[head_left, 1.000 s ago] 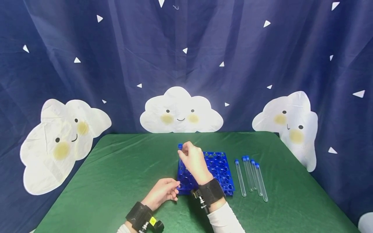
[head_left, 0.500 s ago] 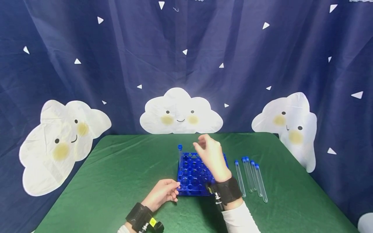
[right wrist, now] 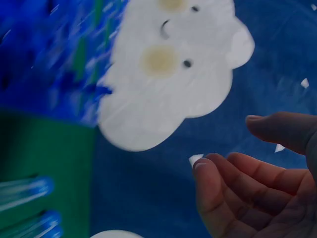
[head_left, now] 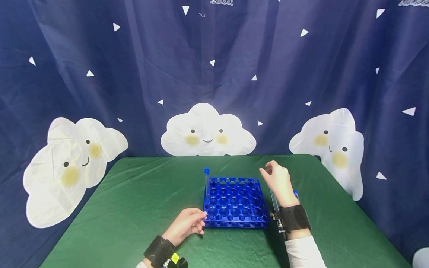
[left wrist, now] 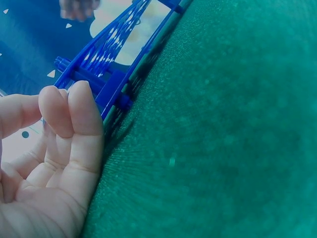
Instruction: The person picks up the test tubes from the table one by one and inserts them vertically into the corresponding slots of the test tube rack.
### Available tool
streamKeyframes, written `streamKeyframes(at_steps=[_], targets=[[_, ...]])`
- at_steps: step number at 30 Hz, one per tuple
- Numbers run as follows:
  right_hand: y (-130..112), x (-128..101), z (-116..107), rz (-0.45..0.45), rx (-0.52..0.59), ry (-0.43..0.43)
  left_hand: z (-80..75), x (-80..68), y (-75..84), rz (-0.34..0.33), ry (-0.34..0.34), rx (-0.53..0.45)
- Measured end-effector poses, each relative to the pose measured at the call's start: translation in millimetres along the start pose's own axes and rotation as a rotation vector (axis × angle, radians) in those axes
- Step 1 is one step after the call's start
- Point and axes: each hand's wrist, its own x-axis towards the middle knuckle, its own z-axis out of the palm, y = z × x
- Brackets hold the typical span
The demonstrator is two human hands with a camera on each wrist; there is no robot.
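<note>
Right hand (head_left: 279, 181), empty with fingers loosely curled, is held above the loose test tubes (head_left: 275, 199) lying at the right of the blue rack (head_left: 234, 203); left hand (head_left: 187, 222) is rested on the green tablecloth (head_left: 140, 197) with curled fingertips touching the rack's near-left corner, nothing being gripped so far as can be seen. Behind, a dark blue curtain (head_left: 134, 56) printed with white clouds is hung in soft folds. The cloth is matte and lightly wrinkled. The rack is moulded plastic, square, with a grid of round holes; one capped tube (head_left: 207, 182) is stood upright in its far-left corner. The tubes are slender, clear and smooth, with blue caps. Being round, the lying tubes are judged liable to be rolled away or knocked together if brushed; the rack may be shifted if left unsteadied.
</note>
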Motion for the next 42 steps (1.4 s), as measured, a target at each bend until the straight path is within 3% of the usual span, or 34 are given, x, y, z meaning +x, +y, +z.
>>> streamKeyframes(at_steps=[9,23,42], targets=[[41,1,11,0.097,-0.09,-0.206,0.7,1.0,-0.4,0.004,0.003,-0.001],[66,-3,18,0.196,-0.144,-0.338,1.3,4.2,-0.7,0.005,0.003,-0.002],[74,-7,32,0.139,-0.244,-0.32,0.7,1.9,0.3,-0.005,0.016,-0.013]])
